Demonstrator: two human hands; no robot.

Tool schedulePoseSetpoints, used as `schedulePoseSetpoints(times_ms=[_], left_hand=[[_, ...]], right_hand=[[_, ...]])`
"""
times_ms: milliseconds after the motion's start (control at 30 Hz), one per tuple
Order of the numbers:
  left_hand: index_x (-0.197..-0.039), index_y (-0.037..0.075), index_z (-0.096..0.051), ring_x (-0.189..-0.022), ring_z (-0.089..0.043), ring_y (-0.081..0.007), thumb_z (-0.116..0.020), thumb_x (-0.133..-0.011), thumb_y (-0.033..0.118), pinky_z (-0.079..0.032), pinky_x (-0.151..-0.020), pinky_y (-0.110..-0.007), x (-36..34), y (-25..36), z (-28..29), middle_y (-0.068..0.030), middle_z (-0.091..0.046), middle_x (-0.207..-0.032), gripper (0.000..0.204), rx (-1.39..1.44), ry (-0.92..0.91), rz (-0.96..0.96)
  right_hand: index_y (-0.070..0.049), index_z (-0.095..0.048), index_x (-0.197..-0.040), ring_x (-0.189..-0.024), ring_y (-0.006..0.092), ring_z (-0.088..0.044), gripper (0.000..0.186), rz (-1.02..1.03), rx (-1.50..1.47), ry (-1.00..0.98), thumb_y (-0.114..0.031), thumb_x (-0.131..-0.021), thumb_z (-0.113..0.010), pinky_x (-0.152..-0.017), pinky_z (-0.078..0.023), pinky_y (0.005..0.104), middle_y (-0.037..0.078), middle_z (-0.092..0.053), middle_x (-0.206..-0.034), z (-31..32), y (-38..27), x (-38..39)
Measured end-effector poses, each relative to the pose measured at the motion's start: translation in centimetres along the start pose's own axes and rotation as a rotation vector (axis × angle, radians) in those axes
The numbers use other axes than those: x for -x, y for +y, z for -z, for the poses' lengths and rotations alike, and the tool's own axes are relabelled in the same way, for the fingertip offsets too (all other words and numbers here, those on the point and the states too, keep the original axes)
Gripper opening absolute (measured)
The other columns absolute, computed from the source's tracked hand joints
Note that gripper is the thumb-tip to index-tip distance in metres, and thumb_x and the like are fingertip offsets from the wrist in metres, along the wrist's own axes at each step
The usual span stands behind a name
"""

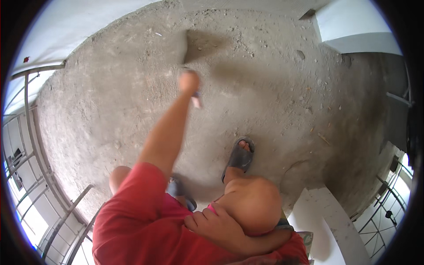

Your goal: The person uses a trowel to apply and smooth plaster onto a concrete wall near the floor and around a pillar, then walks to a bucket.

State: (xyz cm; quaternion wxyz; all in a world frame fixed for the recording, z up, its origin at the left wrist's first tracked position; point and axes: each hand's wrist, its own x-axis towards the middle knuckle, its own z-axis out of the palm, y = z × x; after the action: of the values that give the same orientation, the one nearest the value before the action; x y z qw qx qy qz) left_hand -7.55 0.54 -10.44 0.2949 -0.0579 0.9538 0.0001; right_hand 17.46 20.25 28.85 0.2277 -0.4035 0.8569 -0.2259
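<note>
Tool (196, 102), upper centre; probably light, stiff; best gripped where left hand (190, 81) wraps it; right hand (216, 224) resting, fingers loose.

Gritty grey floor (106, 97) (rubble-strewn), white walls (88, 31)

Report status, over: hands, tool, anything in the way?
Left hand gripping blurred hand tool. Right hand beside bent right knee. Loose grit on floor near tool.
</note>
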Motion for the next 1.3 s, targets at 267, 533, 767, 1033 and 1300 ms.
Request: schedulePoseSetpoints(times_ms=[267,533,767,1033,1300], left_hand=[[-0.114,-0.004,-0.061,-0.096,-0.072,-0.037,-0.053,-0.101,0.033,-0.056,-0.082,-0.046,13.2,17.0,3.9,-0.028,-0.071,-0.1,0.041,1.006,-0.385,-0.129],[-0.106,-0.002,-0.062,-0.072,-0.066,-0.0261,-0.05,-0.107,0.038,-0.052,-0.069,-0.042,16.2,7.2,8.3,-0.0144,-0.067,-0.08,0.043,1.394,0.173,-0.092],[-0.141,0.007,-0.06,-0.114,-0.064,-0.0225,-0.046,-0.105,0.051,-0.048,-0.096,-0.037,26.6,-13.2,10.3,-0.0107,-0.068,-0.131,0.059,1.368,0.159,0.243],[-0.127,0.004,-0.067,-0.103,-0.071,-0.0269,-0.067,-0.097,0.029,-0.055,-0.089,-0.038,32.9,-14.2,9.5,-0.0154,-0.072,-0.119,0.04,1.107,-0.017,0.055],[-0.125,0.003,-0.068,-0.096,-0.071,-0.023,-0.067,-0.097,0.023,-0.056,-0.084,-0.036,33.5,-16.2,6.5,-0.0138,-0.074,-0.112,0.034,1.033,-0.07,0.199]], right_hand=[[-0.008,-0.066,-0.105,-0.086,0.0259,-0.067,0.017,-0.078,-0.555,0.145,-0.021,-0.095,-0.062,-0.086,-0.053,0.042,0.009,-0.068,-0.09,6.5,7.2,-1.9],[-0.007,-0.055,-0.136,-0.071,0.016,-0.062,0.048,-0.841,-1.355,0.245,-0.043,-0.103,-0.058,-0.066,-0.052,0.03,0.007,-0.066,-0.1,-5.1,23.2,-12.3],[-0.001,-0.059,-0.104,-0.051,0.0161,-0.058,0.035,-0.61,-0.633,-0.079,-0.036,-0.1,-0.06,-0.046,-0.046,0.0343,0.004,-0.059,-0.065,-5.3,19.5,-27.9],[-0.005,-0.055,-0.095,-0.049,0.0148,-0.047,0.046,-0.679,-1.091,-0.066,-0.051,-0.102,-0.055,-0.047,-0.044,0.0324,0.001,-0.048,-0.064,-10.4,27.7,-39.7],[-0.011,-0.053,-0.08,-0.048,0.0134,-0.042,0.049,-0.835,-1.216,0.111,-0.055,-0.1,-0.057,-0.046,-0.038,0.0321,-0.001,-0.047,-0.061,-8.1,35.9,-28.5]])
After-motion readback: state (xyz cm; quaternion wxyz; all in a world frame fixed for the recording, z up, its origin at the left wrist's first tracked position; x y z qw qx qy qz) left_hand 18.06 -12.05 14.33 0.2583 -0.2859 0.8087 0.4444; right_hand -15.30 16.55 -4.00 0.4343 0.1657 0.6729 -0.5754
